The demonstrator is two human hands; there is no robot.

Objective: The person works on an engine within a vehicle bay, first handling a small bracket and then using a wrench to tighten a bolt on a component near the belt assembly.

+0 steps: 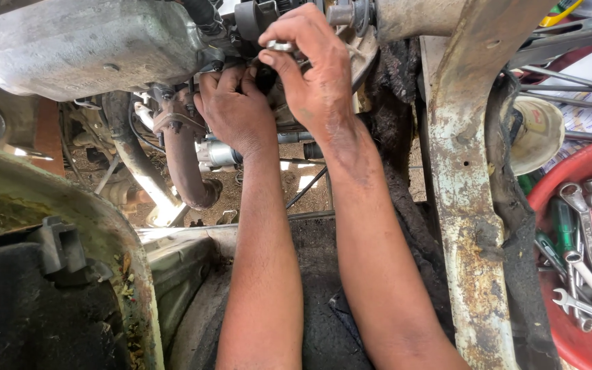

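Head camera looks down at two bare arms reaching into an engine. Right hand (316, 75) pinches a small shiny metal piece (281, 46) up by the grey engine cover (97, 44). Left hand (236, 109) curls tight around dark parts below it. Wrenches (584, 233) lie in a red tub (577, 171) at the right edge

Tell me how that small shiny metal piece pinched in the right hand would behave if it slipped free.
The small metal piece, pinched between the right hand's thumb and finger, looks rigid and rounded, so it would probably roll. Its polished surface and the grimy fingers suggest a slippery hold. Open ground shows below the engine, so it would likely fall through.
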